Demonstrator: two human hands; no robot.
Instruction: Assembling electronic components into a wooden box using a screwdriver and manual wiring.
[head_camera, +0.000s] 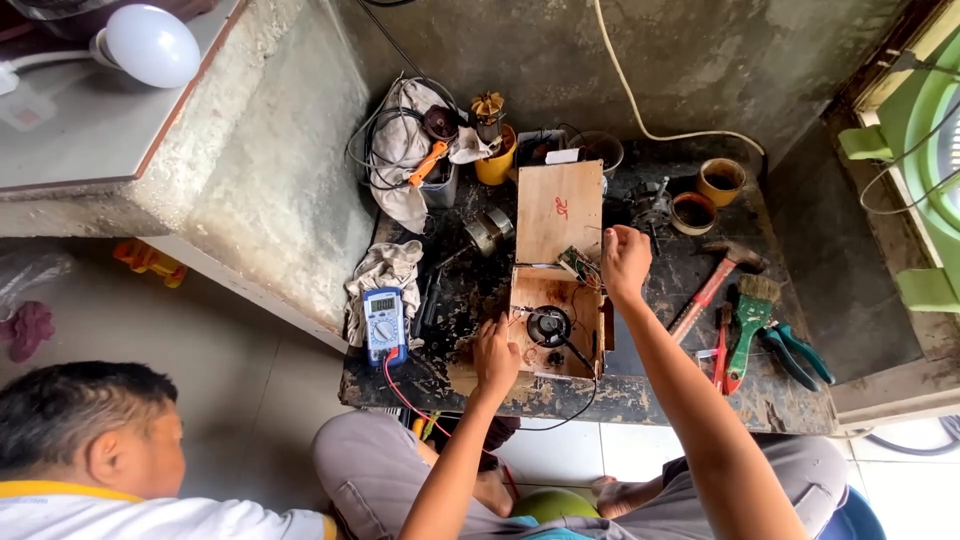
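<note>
The person's left hand rested at the near left edge of an open wooden box on the dirty bench, fingers curled around something I could not make out, just beside the round black part inside the box. The right hand was loosely closed at the box's far right corner, pinching at the thin wires there below the raised lid. A blue multimeter lay to the left by a rag, and a hammer, a green-handled brush and pliers lay to the right.
</note>
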